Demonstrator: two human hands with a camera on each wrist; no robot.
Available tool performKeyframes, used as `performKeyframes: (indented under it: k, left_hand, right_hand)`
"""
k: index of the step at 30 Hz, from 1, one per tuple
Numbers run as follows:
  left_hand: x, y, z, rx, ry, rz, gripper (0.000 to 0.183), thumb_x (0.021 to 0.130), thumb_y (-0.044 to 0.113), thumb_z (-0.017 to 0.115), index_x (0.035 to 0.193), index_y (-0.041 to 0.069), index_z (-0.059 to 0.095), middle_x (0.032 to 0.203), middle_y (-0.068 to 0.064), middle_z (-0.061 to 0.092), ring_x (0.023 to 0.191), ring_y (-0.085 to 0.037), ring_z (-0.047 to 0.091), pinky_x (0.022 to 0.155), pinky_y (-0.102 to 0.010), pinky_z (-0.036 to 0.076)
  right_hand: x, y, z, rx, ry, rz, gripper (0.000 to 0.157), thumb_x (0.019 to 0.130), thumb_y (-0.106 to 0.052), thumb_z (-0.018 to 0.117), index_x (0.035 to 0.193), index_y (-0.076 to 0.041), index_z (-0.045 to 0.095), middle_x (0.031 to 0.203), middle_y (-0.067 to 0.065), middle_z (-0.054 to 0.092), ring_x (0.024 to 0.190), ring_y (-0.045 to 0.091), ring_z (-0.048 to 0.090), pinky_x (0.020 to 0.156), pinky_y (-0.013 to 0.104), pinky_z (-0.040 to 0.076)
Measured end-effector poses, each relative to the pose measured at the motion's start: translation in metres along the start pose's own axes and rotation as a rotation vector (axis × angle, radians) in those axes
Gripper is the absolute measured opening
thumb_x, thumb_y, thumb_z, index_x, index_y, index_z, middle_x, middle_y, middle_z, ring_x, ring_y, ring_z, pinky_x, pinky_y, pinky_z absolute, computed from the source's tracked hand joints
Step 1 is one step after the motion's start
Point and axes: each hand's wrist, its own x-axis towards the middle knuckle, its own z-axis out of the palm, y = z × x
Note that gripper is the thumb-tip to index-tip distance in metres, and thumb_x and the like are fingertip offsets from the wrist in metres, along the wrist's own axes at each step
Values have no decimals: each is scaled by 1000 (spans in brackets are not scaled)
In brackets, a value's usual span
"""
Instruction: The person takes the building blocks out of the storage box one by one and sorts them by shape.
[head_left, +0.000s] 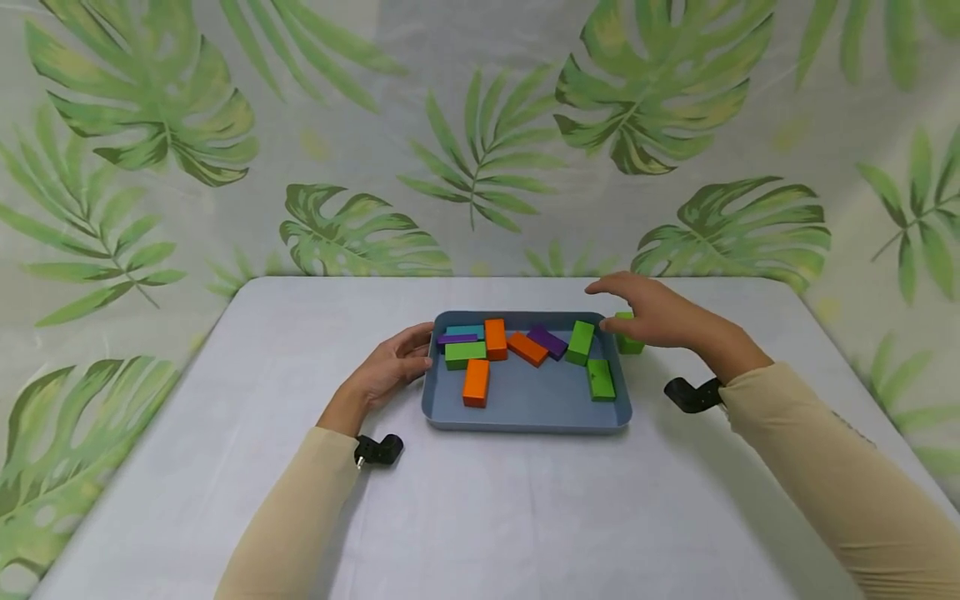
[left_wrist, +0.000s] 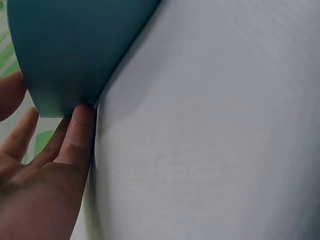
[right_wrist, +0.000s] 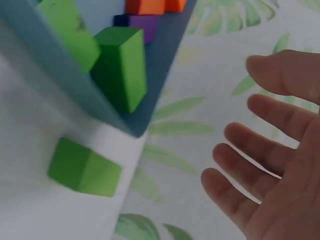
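Observation:
A blue-grey rectangular tray (head_left: pixel 525 427) lies on the table with several coloured blocks in it. My left hand (head_left: pixel 386 364) is at the tray's left side. In the left wrist view its fairly straight fingers (left_wrist: pixel 80 127) touch the tray's outer wall (left_wrist: pixel 75 60). Above the tray's right back corner, my right hand (head_left: pixel 660 312) hovers with thumb and fingers spread, holding nothing. Partly hidden behind it, a green block (head_left: pixel 630 346) stands on the table just outside the tray; the right wrist view shows this green block (right_wrist: pixel 82 167) apart from the fingers.
Inside the tray, a teal block (head_left: pixel 465 331), a thin purple piece (head_left: pixel 456 339) and a green block (head_left: pixel 465 357) bunch at the left. An orange block (head_left: pixel 476 383) lies nearer the front. A purple block (head_left: pixel 549 342) sits mid-back; two green blocks are at the right. Leaf-patterned cloth hangs behind.

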Motion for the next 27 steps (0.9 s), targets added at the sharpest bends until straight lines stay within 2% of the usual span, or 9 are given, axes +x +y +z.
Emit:
performKeyframes:
  k: [6,10,16,22,27]
  left_hand:
    - [0,0,0,-2,7,-4,70,94,-7,51,157,11,27,165,-14,23,150,-33,30,123,-50,25]
    - [-1,-1,1,1,19,-10,70,95,-5,53,158,11,27,165,-14,23,150,-33,30,124,-50,25]
    - [0,0,4,2,19,-9,70,95,-6,53,158,12,27,165,-15,23,150,-33,30,124,-49,25]
    - [2,-1,5,-2,27,-13,71,94,-5,54,157,12,27,165,-15,23,150,-34,30,124,-49,25]
    - [0,-1,4,-15,32,-25,71,95,-4,54,157,14,27,165,-15,22,151,-32,27,125,-48,23]
  right_hand:
    - [7,-7,-1,-28,-39,10,50,96,-14,62,142,-2,50,145,23,50,132,42,48,107,60,41]
    - [14,-7,10,-48,-59,-5,47,93,-10,64,139,-1,54,139,22,56,129,41,52,106,58,43]
    - [23,-8,32,-134,-104,8,46,90,-9,64,134,3,58,135,25,57,124,41,55,105,57,45]
    - [28,-12,45,-317,-131,93,51,88,-22,72,128,6,60,129,26,58,118,42,55,98,55,50]
    - [30,-17,51,-444,-136,157,56,85,-37,75,123,2,63,124,21,61,111,37,53,91,54,48]
